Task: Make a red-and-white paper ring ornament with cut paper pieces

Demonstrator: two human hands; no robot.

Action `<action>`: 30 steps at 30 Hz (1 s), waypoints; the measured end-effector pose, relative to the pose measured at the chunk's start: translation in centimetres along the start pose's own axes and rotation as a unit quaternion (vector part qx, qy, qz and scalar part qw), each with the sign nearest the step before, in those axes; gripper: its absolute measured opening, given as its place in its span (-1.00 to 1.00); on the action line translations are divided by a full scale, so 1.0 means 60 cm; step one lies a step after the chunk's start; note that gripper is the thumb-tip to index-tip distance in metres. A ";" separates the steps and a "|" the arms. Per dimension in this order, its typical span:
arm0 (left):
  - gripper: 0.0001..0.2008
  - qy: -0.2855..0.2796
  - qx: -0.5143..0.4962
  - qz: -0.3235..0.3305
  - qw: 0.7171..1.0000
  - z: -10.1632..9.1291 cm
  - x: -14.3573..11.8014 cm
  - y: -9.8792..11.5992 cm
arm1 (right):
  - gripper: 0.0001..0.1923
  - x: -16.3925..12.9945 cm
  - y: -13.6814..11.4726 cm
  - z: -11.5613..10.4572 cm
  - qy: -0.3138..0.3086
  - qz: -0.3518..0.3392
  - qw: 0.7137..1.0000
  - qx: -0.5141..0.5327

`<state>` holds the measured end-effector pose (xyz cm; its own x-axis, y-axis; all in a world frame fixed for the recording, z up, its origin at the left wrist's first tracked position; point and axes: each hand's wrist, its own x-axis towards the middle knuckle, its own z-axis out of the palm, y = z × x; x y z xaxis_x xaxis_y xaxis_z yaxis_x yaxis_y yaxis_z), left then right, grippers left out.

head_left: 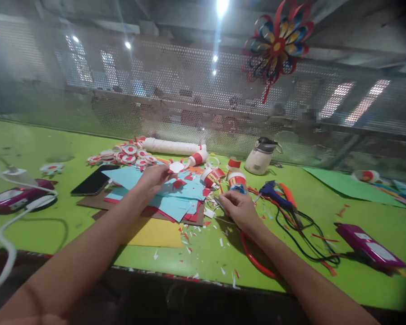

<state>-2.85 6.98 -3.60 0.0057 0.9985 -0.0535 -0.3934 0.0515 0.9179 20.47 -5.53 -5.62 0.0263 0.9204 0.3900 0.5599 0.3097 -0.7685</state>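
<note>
On the green counter (37,149), seen from the head camera, the left hand (154,177) reached over a stack of blue paper sheets (176,198), its grip pinched shut on a small white paper disc (176,167). The right hand (239,208) rested near red-and-white paper cups (223,177), its grip curled closed around a small dark tool I could not identify. A black phone (94,180) lay left of the sheets, a blue glue gun (272,192) just right of the right hand. Paper scraps (203,234) littered the counter between both arms.
</note>
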 end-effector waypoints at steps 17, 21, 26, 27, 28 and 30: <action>-0.94 0.015 0.336 -0.004 0.942 -0.060 -0.016 -0.011 | -0.73 0.002 0.004 -0.002 0.015 -0.040 0.998 -0.036; -0.91 0.005 0.404 0.019 0.914 -0.065 -0.017 -0.019 | -0.73 0.002 0.003 -0.002 0.011 -0.043 0.998 -0.042; -0.89 0.004 0.465 0.062 0.883 -0.073 -0.008 -0.027 | -0.72 0.002 0.003 -0.001 0.001 -0.047 0.998 -0.048; -0.90 0.007 0.474 0.073 0.877 -0.074 -0.007 -0.026 | -0.72 0.002 0.004 -0.001 -0.001 -0.046 0.998 -0.049; -0.91 0.010 0.483 0.084 0.872 -0.075 -0.006 -0.025 | -0.72 0.002 0.005 -0.001 -0.003 -0.046 0.998 -0.051; -0.92 0.015 0.498 0.102 0.861 -0.076 -0.006 -0.023 | -0.72 0.003 0.007 0.000 -0.004 -0.043 0.998 -0.055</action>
<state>-6.51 6.47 -6.61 -0.0002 0.9882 0.1529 0.5996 -0.1222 0.7909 20.72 -5.26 -5.86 -0.0316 0.8934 0.4481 0.6466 0.3601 -0.6724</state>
